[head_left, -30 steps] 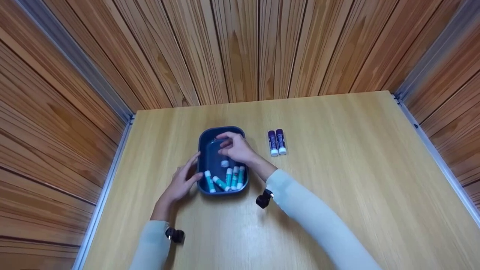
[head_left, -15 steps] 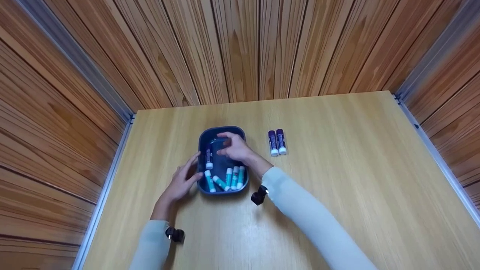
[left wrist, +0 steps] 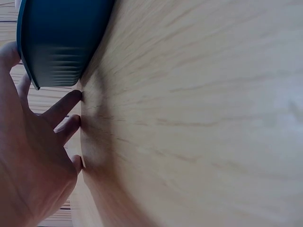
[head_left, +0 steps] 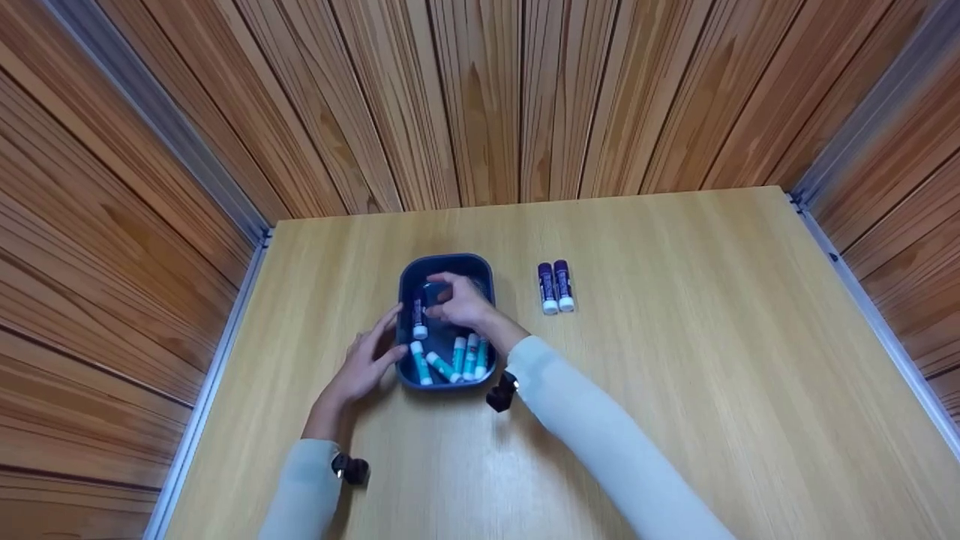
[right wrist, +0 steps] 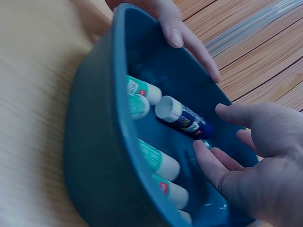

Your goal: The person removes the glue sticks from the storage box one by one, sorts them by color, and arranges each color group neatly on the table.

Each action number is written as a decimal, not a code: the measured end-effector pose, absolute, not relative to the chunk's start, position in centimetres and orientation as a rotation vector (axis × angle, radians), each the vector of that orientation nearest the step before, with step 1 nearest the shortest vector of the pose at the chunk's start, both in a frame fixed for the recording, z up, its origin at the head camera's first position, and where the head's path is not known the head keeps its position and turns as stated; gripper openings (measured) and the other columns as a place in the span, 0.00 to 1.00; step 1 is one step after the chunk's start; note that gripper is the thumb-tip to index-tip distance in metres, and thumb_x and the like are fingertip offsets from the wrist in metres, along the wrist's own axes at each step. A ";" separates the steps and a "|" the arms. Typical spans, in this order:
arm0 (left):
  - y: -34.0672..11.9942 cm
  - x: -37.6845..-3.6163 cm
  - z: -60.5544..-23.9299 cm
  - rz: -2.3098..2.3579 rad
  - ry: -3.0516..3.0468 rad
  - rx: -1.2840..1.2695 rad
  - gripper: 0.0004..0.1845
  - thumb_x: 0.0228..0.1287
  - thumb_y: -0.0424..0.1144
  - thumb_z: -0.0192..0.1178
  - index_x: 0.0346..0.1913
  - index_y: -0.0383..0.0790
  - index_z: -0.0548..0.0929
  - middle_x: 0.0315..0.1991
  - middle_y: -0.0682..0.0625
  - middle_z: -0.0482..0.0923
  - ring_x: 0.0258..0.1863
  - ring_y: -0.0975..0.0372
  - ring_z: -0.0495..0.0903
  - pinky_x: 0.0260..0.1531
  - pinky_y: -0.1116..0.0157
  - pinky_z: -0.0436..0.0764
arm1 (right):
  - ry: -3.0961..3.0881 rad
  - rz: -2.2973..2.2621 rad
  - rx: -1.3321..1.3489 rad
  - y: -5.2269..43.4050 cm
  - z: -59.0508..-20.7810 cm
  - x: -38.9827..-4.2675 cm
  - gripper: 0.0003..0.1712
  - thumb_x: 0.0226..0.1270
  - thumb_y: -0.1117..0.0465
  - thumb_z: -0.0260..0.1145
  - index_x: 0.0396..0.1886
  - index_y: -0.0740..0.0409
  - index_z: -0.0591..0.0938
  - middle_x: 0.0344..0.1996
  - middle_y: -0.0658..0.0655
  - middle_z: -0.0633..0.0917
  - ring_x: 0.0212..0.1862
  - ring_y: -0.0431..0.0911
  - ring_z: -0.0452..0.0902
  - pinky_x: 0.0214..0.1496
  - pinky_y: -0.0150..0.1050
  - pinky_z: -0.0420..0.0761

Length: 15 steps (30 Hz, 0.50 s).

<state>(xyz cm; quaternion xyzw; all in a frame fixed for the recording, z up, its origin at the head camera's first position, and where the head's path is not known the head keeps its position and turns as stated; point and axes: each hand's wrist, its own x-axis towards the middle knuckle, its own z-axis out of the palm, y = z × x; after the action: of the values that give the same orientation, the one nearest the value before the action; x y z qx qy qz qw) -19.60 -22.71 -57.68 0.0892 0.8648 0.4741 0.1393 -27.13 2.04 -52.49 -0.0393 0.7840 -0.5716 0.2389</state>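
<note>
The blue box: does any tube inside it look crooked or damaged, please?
One green tube in the box looks askew: it lies slantwise, while the three green tubes on its right lie nearly parallel. I see no damage or spill, though the right hand hides part of the inside.

Six glue sticks [head_left: 470, 356] in the bin [head_left: 450, 262]; right of it, two others [head_left: 548, 289] on the table [head_left: 712, 337]

A pale wood-grain tabletop [head_left: 697, 352] bears a deep blue bin [head_left: 448, 386] left of centre; near its right side lie two purple glue sticks [head_left: 562, 285], parallel, apparently touching, white ends facing the near side.
</note>
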 end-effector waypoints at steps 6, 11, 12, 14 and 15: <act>-22.7 -19.8 -57.7 1.374 2.519 0.298 0.39 0.87 0.56 0.59 0.91 0.74 0.54 0.92 0.48 0.63 0.94 0.43 0.53 0.92 0.29 0.35 | 2.128 -1.569 -0.082 1.1 -53.3 -26.9 0.41 0.79 0.69 0.72 0.87 0.50 0.72 0.69 0.69 0.81 0.52 0.49 0.85 0.56 0.40 0.88; -22.7 -19.8 -57.8 1.373 2.524 0.309 0.40 0.88 0.55 0.58 0.92 0.72 0.52 0.92 0.48 0.62 0.94 0.43 0.53 0.92 0.30 0.30 | 2.086 -1.614 -0.072 0.3 -53.9 -26.6 0.41 0.78 0.72 0.71 0.87 0.50 0.72 0.68 0.68 0.82 0.57 0.53 0.88 0.66 0.47 0.92; -22.7 -19.8 -57.8 1.373 2.520 0.302 0.40 0.88 0.55 0.58 0.92 0.73 0.52 0.92 0.48 0.62 0.94 0.43 0.52 0.91 0.30 0.30 | 2.074 -1.620 -0.069 0.2 -54.0 -26.5 0.41 0.78 0.72 0.71 0.87 0.49 0.72 0.69 0.68 0.82 0.59 0.55 0.88 0.67 0.48 0.92; -22.6 -19.8 -57.7 1.370 2.518 0.289 0.40 0.88 0.55 0.58 0.92 0.72 0.52 0.92 0.47 0.62 0.94 0.43 0.52 0.91 0.30 0.30 | 2.059 -1.629 -0.073 -0.1 -54.3 -26.4 0.43 0.78 0.73 0.71 0.88 0.49 0.71 0.69 0.69 0.82 0.63 0.57 0.88 0.69 0.49 0.91; -22.6 -19.8 -57.6 1.370 2.516 0.280 0.39 0.88 0.55 0.58 0.92 0.72 0.52 0.92 0.47 0.61 0.94 0.42 0.52 0.91 0.29 0.30 | 2.054 -1.634 -0.076 -0.3 -54.4 -26.3 0.43 0.78 0.73 0.71 0.88 0.49 0.71 0.70 0.69 0.81 0.65 0.58 0.87 0.69 0.49 0.91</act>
<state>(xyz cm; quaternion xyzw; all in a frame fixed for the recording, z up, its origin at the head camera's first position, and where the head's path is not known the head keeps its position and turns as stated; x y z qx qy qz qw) -19.79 -22.62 -57.64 0.0966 0.8665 0.4717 0.1314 -26.32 -0.28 -54.39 -0.0279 0.7564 -0.6018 0.2549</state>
